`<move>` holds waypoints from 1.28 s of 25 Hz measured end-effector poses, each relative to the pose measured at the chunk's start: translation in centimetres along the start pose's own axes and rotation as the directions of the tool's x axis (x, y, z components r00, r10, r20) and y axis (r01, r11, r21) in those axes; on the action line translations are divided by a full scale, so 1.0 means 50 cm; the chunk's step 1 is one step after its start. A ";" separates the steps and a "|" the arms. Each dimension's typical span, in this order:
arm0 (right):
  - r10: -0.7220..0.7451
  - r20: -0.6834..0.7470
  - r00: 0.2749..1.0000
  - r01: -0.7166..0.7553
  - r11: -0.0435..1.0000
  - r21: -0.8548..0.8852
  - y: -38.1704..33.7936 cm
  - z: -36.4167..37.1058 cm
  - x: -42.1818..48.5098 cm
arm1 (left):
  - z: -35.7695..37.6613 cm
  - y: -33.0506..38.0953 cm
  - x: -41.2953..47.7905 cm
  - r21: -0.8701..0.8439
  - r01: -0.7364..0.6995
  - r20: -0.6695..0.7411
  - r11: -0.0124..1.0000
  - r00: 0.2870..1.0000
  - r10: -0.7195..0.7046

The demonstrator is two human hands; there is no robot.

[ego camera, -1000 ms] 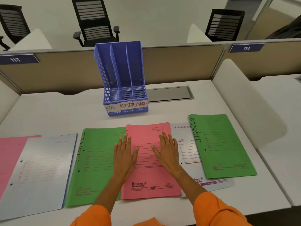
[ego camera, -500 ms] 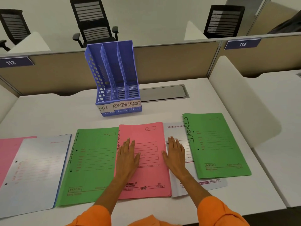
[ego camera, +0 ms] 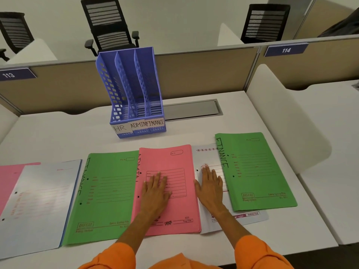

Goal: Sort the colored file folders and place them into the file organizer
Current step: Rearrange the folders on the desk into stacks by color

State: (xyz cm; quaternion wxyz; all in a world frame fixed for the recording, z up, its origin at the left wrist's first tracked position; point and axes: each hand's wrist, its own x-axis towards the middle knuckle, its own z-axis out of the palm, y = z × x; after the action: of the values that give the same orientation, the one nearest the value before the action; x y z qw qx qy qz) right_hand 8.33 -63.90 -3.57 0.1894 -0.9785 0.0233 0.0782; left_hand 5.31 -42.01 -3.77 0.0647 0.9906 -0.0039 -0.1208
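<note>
Sorting looks just begun. By the front edge of the desk (ego camera: 58,136), left hand (ego camera: 155,189) presses the pink folder (ego camera: 174,158), right hand (ego camera: 210,188) the white folder (ego camera: 206,156), fingers (ego camera: 208,173) straight. Next: pinch pink's edge, lift to the organizer (ego camera: 132,84)

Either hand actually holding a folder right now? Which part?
Nothing is held. The left hand lies flat on the middle pink folder; the right hand lies flat on the white folder.

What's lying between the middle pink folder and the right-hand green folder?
A white folder, with the right hand flat on it, in the head view.
</note>
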 end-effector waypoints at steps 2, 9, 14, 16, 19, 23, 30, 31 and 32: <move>0.008 0.003 1.000 -0.008 0.999 -0.032 0.002 0.000 0.001 | 0.005 -0.020 0.000 0.032 0.020 0.003 0.999 1.000 -0.020; 0.042 0.000 0.999 -0.042 0.998 -0.049 0.011 0.005 0.003 | -0.013 -0.066 0.007 0.033 0.091 0.002 0.995 0.996 -0.091; 0.062 0.013 0.998 -0.061 0.994 -0.090 0.021 0.006 0.009 | -0.047 -0.090 0.007 -0.290 0.285 -0.097 0.914 0.941 -0.324; 0.064 0.008 0.998 -0.063 0.994 -0.084 0.020 0.007 0.008 | -0.061 -0.102 0.014 -0.499 0.405 -0.071 0.766 0.862 -0.502; 0.068 0.004 0.998 -0.067 0.994 -0.082 0.014 0.006 0.006 | -0.069 -0.115 0.032 -0.617 0.479 0.075 0.624 0.826 -0.559; 0.075 0.004 0.997 -0.074 0.993 -0.090 0.007 0.005 0.007 | -0.067 -0.134 0.051 -0.651 0.506 0.173 0.565 0.824 -0.539; 0.094 -0.020 0.995 -0.095 0.992 -0.083 0.002 0.008 0.005 | -0.097 -0.222 0.054 -0.666 0.551 0.178 0.503 0.772 -0.610; 0.095 -0.025 0.995 -0.097 0.992 -0.079 0.001 0.009 0.005 | -0.101 -0.242 0.053 -0.665 0.559 0.174 0.494 0.760 -0.626; 0.095 -0.030 0.995 -0.097 0.992 -0.075 -0.001 0.010 0.004 | -0.104 -0.258 0.050 -0.662 0.565 0.163 0.492 0.749 -0.642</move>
State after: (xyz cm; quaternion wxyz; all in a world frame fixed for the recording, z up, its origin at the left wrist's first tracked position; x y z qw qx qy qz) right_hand 8.45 -63.69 -4.06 0.1478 -0.9837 0.0699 0.0751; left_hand 8.89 -28.60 -1.04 0.3731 0.8381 0.3907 -0.0759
